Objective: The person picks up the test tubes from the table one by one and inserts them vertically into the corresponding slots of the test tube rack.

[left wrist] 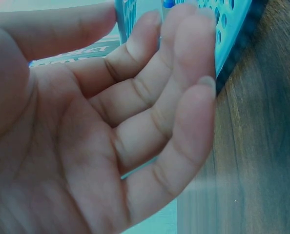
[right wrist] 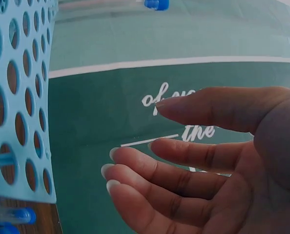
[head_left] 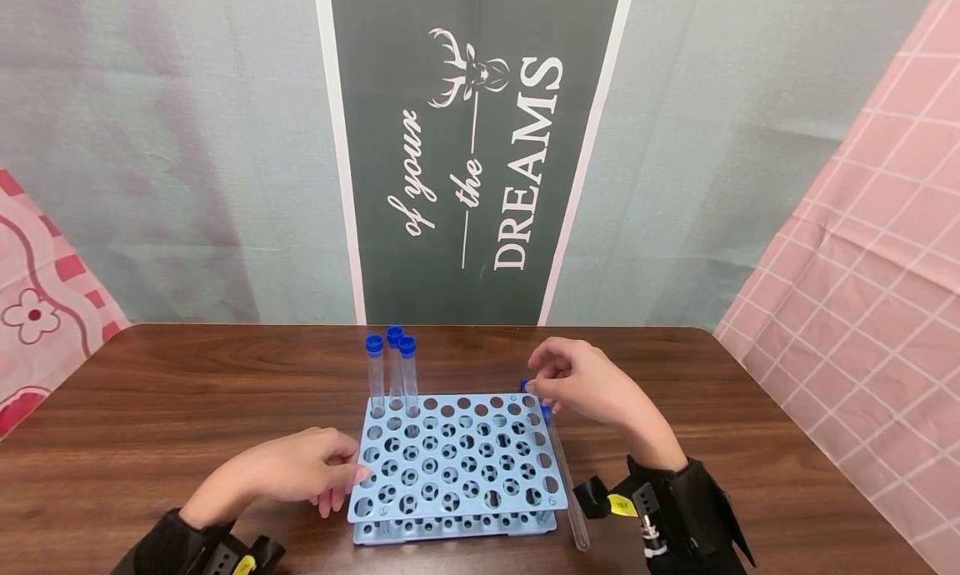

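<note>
A light-blue test tube rack (head_left: 467, 506) with rows of round holes stands on the table. My left hand (head_left: 307, 467) grips its left edge, thumb over the top plate and fingertips beneath, also seen in the left wrist view. Three clear test tubes with blue caps (head_left: 407, 346) stand upright in the rack's back left corner. My right hand (head_left: 585, 383) hovers by the back right corner, thumb and fingers apart in the right wrist view with nothing between them. Under it, blue-capped tubes lie beside the rack; one clear tube (head_left: 573, 508) runs along its right side.
The rack and loose tubes are on a dark wooden table (head_left: 187, 383). A grey-green cloth with white lettering (head_left: 528, 167) hangs behind it. Pink patterned cloths (head_left: 862, 292) border both sides.
</note>
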Demonstrator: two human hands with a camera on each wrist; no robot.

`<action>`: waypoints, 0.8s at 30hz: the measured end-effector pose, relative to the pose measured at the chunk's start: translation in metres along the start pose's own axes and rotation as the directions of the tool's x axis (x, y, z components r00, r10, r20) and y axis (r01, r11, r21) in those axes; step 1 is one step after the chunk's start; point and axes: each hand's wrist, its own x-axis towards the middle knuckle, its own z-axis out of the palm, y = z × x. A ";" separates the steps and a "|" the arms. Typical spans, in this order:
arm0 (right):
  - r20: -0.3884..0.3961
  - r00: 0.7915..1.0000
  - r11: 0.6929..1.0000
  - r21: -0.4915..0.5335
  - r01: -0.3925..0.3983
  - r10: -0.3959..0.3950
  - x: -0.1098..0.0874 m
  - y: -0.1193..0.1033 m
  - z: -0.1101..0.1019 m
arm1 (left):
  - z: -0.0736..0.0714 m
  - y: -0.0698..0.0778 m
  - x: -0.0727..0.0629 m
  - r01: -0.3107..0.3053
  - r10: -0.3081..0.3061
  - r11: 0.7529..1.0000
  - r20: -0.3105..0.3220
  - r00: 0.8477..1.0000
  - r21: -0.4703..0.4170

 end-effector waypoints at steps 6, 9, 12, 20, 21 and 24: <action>-0.002 1.000 1.000 0.004 -0.017 0.017 -0.002 0.006 -0.007 | 0.000 -0.001 0.000 0.000 0.000 1.000 0.000 1.000 -0.002; 0.001 1.000 1.000 -0.001 -0.028 0.028 -0.002 0.009 -0.009 | 0.000 -0.001 0.000 0.008 -0.008 1.000 -0.001 1.000 -0.001; 0.006 0.998 0.998 0.003 -0.055 0.055 -0.002 0.011 -0.010 | 0.001 -0.001 0.000 0.013 -0.013 1.000 -0.002 1.000 0.003; 0.015 0.996 0.996 -0.002 -0.092 0.092 0.000 0.019 -0.010 | 0.000 -0.001 -0.001 0.022 -0.022 1.000 -0.004 1.000 0.008; 0.012 0.995 0.995 -0.009 -0.099 0.100 0.000 0.021 -0.010 | 0.000 -0.001 0.000 0.020 -0.020 1.000 -0.005 1.000 0.008; 0.003 0.991 0.991 -0.029 -0.133 0.133 0.002 0.026 -0.008 | 0.000 -0.002 0.000 0.007 -0.007 1.000 -0.007 1.000 0.004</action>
